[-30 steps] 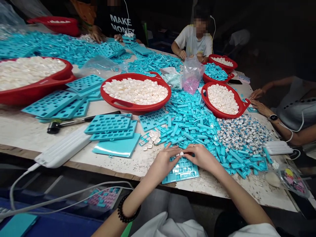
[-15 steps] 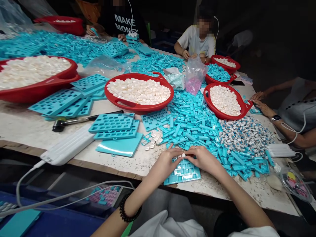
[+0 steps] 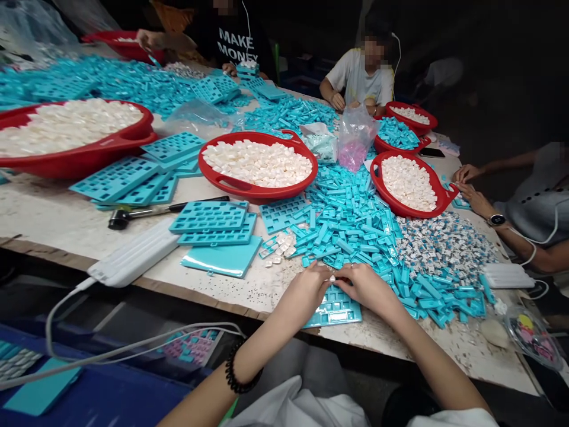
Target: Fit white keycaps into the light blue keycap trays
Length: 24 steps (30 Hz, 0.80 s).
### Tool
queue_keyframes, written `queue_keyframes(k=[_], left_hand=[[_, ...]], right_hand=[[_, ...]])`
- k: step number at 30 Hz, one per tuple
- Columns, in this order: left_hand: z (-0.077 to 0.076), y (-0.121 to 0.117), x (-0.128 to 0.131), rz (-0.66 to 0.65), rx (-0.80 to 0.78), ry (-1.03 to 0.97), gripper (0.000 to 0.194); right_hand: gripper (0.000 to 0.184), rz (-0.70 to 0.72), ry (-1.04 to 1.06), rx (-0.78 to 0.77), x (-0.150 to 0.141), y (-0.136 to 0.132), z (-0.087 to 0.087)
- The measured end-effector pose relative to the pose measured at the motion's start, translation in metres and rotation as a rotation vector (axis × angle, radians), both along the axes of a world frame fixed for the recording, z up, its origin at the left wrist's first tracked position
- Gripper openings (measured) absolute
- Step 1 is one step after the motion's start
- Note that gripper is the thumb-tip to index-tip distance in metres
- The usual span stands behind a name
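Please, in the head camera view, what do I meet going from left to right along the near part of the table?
Long white plastic case → flat turquoise sheet → left hand → turquoise tray → right hand → loose turquoise pieces → short white plastic case

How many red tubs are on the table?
6, though others could be hidden. A left tub, centre tub and right tub hold white pieces. At back right, a tub holds blue pieces; a rear tub sits behind it. Another tub sits far back left.
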<state>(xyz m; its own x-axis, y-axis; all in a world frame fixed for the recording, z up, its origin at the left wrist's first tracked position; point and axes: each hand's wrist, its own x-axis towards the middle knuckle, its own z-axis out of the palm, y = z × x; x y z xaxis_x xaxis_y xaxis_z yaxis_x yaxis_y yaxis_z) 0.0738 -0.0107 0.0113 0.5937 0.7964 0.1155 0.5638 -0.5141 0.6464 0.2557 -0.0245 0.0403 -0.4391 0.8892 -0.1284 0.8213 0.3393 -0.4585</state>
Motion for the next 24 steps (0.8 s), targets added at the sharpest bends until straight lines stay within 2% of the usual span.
queue_keyframes(k=[5,9,12,15,16,18,21,22,24], left_hand=[[0.000,-0.002,0.002,0.018,-0.001,0.012,0.027],[-0.001,-0.002,-0.001,0.006,-0.008,-0.012,0.025],[-0.009,-0.004,-0.005,0.014,0.043,-0.088,0.023],[-0.022,-0.009,-0.009,0.047,0.150,-0.154,0.026],[-0.026,-0.010,-0.010,0.058,0.182,-0.165,0.027],[-0.030,-0.013,-0.012,0.074,0.230,-0.167,0.032],[-0.029,-0.016,-0.015,0.045,0.283,-0.144,0.039],[-0.028,-0.018,-0.015,0.022,0.295,-0.124,0.040],[-0.026,-0.023,-0.016,-0.020,0.316,-0.056,0.042]], right_hand=[[0.019,-0.026,0.046,-0.003,0.001,-0.002,-0.002],[0.015,-0.050,0.170,-0.031,0.003,0.002,-0.006],[0.015,-0.049,0.267,-0.074,0.008,0.006,-0.005],[0.019,-0.087,0.344,-0.106,0.023,0.010,0.006],[0.019,-0.137,0.356,-0.075,0.031,0.010,0.011],[0.017,-0.314,0.306,0.088,0.052,0.012,0.020],[0.020,-0.656,0.061,0.353,0.088,0.017,0.026],[0.020,-0.734,-0.001,0.378,0.098,0.019,0.025],[0.018,-0.811,-0.036,0.333,0.114,0.023,0.019]])
